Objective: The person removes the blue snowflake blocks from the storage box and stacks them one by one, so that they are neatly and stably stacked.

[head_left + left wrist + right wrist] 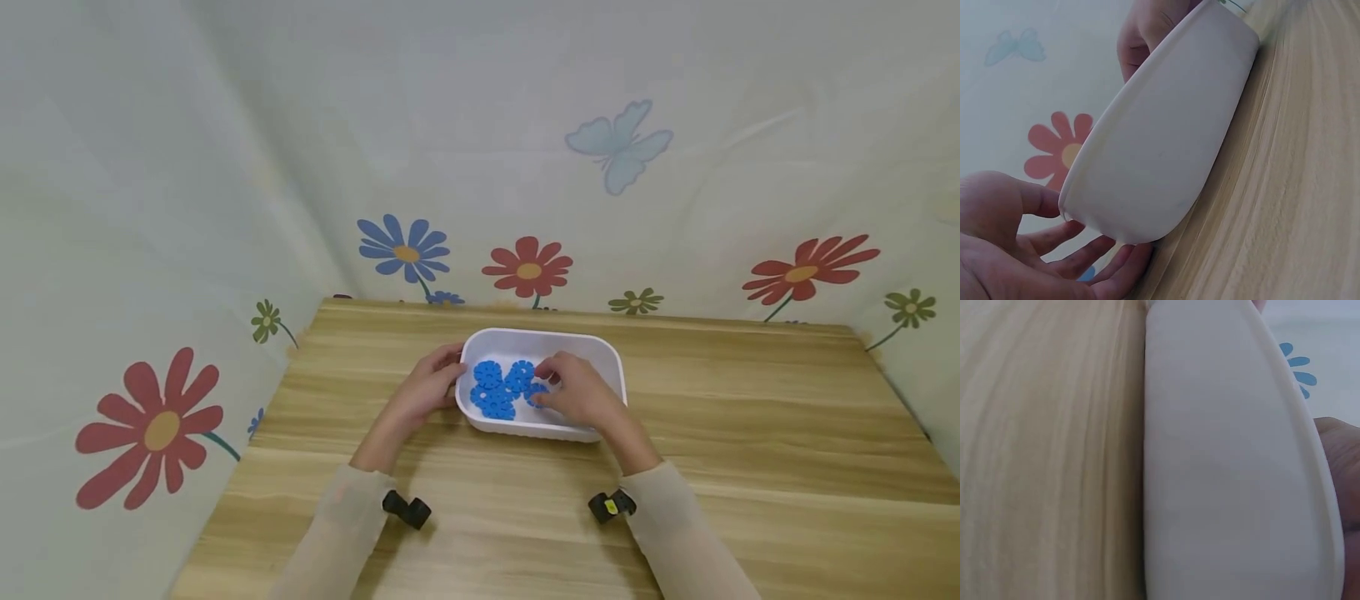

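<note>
Blue notched interlocking discs lie in a loose cluster in the left half of a white plastic bin. My left hand holds the bin's left end; in the left wrist view its thumb meets the rim and its fingers bend along the outer wall. Inside the bin, my right hand reaches down over the right side of the cluster, thumb and forefinger apart around one blue disc. The bin's wall hides the right fingertips in the right wrist view.
The bin stands on a wood-grain table toward its back edge. Behind and to the left hangs a pale curtain printed with flowers and a butterfly. A small black camera is strapped at the left wrist, another at the right.
</note>
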`<state>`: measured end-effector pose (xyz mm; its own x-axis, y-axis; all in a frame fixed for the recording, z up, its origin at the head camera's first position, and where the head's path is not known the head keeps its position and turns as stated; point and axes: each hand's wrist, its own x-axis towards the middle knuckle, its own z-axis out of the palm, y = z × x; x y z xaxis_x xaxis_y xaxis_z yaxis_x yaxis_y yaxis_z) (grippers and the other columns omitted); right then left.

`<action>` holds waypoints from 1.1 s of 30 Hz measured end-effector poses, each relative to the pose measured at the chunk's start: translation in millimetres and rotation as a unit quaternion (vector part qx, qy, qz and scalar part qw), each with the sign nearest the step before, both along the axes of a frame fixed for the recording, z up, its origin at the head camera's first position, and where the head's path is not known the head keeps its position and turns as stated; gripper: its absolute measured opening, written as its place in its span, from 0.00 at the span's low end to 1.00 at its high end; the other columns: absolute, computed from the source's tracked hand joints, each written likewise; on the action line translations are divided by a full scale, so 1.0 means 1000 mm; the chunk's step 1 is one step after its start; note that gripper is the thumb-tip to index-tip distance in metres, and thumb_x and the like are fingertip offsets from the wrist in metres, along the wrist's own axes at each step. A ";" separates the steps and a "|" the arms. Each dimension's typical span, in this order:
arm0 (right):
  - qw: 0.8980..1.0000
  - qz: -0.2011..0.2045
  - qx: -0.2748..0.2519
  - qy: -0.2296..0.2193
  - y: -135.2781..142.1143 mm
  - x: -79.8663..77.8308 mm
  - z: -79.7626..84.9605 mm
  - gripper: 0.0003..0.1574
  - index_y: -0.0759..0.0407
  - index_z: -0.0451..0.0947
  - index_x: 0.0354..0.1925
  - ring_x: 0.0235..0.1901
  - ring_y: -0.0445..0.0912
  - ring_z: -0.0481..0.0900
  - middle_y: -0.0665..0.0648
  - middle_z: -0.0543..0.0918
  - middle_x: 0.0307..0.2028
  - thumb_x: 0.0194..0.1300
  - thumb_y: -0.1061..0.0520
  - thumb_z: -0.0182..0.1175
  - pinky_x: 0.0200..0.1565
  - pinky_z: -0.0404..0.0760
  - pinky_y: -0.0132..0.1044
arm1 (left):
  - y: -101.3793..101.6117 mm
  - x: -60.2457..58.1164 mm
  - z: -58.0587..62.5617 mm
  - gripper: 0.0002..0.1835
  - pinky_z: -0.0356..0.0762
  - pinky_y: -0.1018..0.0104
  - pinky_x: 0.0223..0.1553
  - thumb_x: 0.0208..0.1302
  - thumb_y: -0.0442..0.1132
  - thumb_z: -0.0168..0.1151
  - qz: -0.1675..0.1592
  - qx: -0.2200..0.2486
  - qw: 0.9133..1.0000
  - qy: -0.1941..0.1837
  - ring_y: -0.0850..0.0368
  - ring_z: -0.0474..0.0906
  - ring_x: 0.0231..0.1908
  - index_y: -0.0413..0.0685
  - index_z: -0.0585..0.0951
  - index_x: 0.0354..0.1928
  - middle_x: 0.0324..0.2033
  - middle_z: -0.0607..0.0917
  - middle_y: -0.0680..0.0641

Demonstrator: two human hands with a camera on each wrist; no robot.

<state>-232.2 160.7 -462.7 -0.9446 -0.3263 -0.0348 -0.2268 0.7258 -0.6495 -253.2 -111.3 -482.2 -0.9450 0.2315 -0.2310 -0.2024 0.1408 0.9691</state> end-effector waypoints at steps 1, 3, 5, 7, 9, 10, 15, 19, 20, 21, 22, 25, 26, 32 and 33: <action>1.000 0.003 0.006 0.001 0.000 -0.001 -0.001 0.21 0.65 0.85 0.55 0.49 0.55 0.79 0.61 0.83 0.48 0.67 0.57 0.74 0.56 0.83 0.50 | 0.000 0.000 0.000 0.25 0.86 0.52 0.56 0.83 0.38 0.51 -0.002 -0.001 1.000 0.002 0.42 0.76 0.65 0.46 0.69 0.78 0.75 0.70 0.38; 1.000 0.009 0.016 0.003 -0.001 -0.002 -0.002 0.21 0.65 0.85 0.54 0.47 0.54 0.78 0.61 0.82 0.46 0.66 0.57 0.74 0.55 0.83 0.49 | -0.001 0.000 0.001 0.26 0.87 0.53 0.55 0.83 0.38 0.51 -0.004 -0.004 1.000 0.004 0.42 0.76 0.65 0.46 0.68 0.78 0.75 0.70 0.38; 1.000 0.013 0.027 0.005 -0.001 -0.002 -0.003 0.21 0.66 0.85 0.54 0.45 0.52 0.77 0.60 0.82 0.45 0.66 0.58 0.74 0.54 0.83 0.49 | 0.000 0.000 0.001 0.25 0.87 0.53 0.54 0.83 0.38 0.50 -0.005 -0.006 1.000 0.005 0.43 0.77 0.64 0.46 0.68 0.78 0.74 0.71 0.38; 0.999 0.013 0.032 0.005 -0.002 -0.002 -0.003 0.22 0.66 0.85 0.54 0.45 0.52 0.77 0.60 0.81 0.45 0.65 0.58 0.74 0.54 0.83 0.49 | 0.000 -0.001 0.001 0.25 0.87 0.53 0.53 0.83 0.38 0.50 -0.003 -0.010 1.000 0.008 0.42 0.77 0.63 0.46 0.69 0.78 0.74 0.71 0.38; 0.999 0.013 0.041 0.007 -0.003 -0.002 -0.003 0.22 0.66 0.85 0.54 0.45 0.52 0.77 0.60 0.81 0.45 0.65 0.58 0.74 0.55 0.83 0.49 | 0.001 -0.001 0.001 0.25 0.87 0.53 0.53 0.83 0.38 0.50 -0.002 -0.014 1.000 0.013 0.42 0.77 0.63 0.45 0.69 0.77 0.73 0.72 0.37; 0.999 0.013 0.045 0.007 -0.003 -0.001 -0.002 0.21 0.66 0.85 0.54 0.44 0.52 0.77 0.60 0.81 0.45 0.65 0.58 0.74 0.55 0.83 0.50 | 0.001 -0.001 0.002 0.25 0.87 0.53 0.53 0.83 0.38 0.49 -0.003 -0.018 1.000 0.017 0.42 0.77 0.63 0.45 0.69 0.77 0.73 0.72 0.37; 0.998 0.009 0.065 0.001 -0.005 -0.001 -0.004 0.23 0.65 0.85 0.56 0.44 0.51 0.77 0.59 0.81 0.46 0.65 0.58 0.74 0.58 0.82 0.49 | 0.002 0.001 0.003 0.26 0.87 0.54 0.53 0.83 0.39 0.48 -0.007 -0.047 0.998 0.035 0.41 0.77 0.63 0.44 0.67 0.78 0.73 0.71 0.36; 0.997 0.005 0.073 -0.002 -0.005 -0.001 -0.005 0.24 0.64 0.85 0.56 0.45 0.51 0.77 0.58 0.80 0.47 0.65 0.57 0.75 0.60 0.82 0.49 | 0.003 0.002 0.004 0.26 0.86 0.51 0.54 0.83 0.39 0.48 -0.008 -0.052 0.998 0.041 0.40 0.77 0.63 0.44 0.67 0.78 0.73 0.71 0.36; 0.997 0.005 0.073 -0.002 -0.004 -0.001 -0.005 0.23 0.64 0.85 0.56 0.46 0.51 0.77 0.58 0.80 0.47 0.65 0.57 0.75 0.60 0.82 0.50 | 0.003 0.002 0.004 0.26 0.86 0.50 0.55 0.83 0.39 0.48 -0.009 -0.049 0.998 0.040 0.40 0.76 0.63 0.43 0.67 0.78 0.73 0.71 0.35; 0.997 0.006 0.073 -0.002 -0.004 -0.001 -0.005 0.23 0.64 0.85 0.56 0.46 0.51 0.77 0.58 0.80 0.47 0.65 0.57 0.75 0.60 0.81 0.50 | 0.003 0.003 0.005 0.26 0.86 0.50 0.55 0.83 0.38 0.48 -0.010 -0.047 0.998 0.040 0.39 0.76 0.63 0.43 0.67 0.78 0.73 0.71 0.35; 0.997 0.009 0.073 -0.001 -0.004 -0.001 -0.005 0.23 0.64 0.85 0.56 0.46 0.51 0.77 0.58 0.80 0.47 0.65 0.57 0.75 0.60 0.81 0.50 | 0.004 0.003 0.006 0.26 0.86 0.49 0.55 0.83 0.38 0.48 -0.011 -0.043 0.998 0.039 0.39 0.76 0.63 0.43 0.67 0.78 0.73 0.71 0.35; 0.997 0.014 0.072 -0.002 -0.004 0.000 -0.005 0.24 0.64 0.85 0.56 0.47 0.52 0.76 0.58 0.79 0.48 0.65 0.57 0.75 0.62 0.81 0.51 | 0.004 0.003 0.007 0.26 0.86 0.49 0.55 0.83 0.37 0.48 -0.012 -0.036 0.999 0.035 0.39 0.76 0.64 0.42 0.67 0.78 0.73 0.71 0.35; 0.997 0.015 0.072 -0.002 -0.004 0.000 -0.005 0.24 0.64 0.85 0.56 0.47 0.52 0.77 0.58 0.79 0.48 0.65 0.57 0.75 0.62 0.81 0.51 | 0.003 0.003 0.008 0.26 0.86 0.49 0.55 0.83 0.38 0.48 -0.013 -0.035 0.999 0.034 0.39 0.76 0.64 0.42 0.67 0.78 0.73 0.71 0.35; 0.997 0.013 0.070 -0.017 -0.005 0.000 -0.008 0.22 0.61 0.83 0.54 0.46 0.52 0.76 0.57 0.78 0.46 0.64 0.57 0.75 0.61 0.81 0.51 | 0.002 0.005 0.006 0.25 0.86 0.50 0.56 0.84 0.39 0.48 -0.015 -0.042 0.998 0.033 0.41 0.77 0.63 0.46 0.68 0.78 0.72 0.72 0.38; 0.997 0.014 0.069 -0.020 -0.004 0.000 -0.008 0.21 0.61 0.83 0.54 0.46 0.52 0.76 0.57 0.78 0.46 0.64 0.57 0.75 0.59 0.81 0.51 | 0.001 0.005 0.005 0.25 0.86 0.50 0.56 0.84 0.39 0.48 -0.015 -0.042 0.999 0.032 0.41 0.77 0.62 0.46 0.68 0.78 0.72 0.72 0.38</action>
<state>-232.6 156.3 -470.8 -0.9322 -0.3419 -0.1190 -0.2236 0.8023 -0.5534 -248.6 -110.0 -476.8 -0.9515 0.2423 -0.1894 -0.1344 0.2264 0.9647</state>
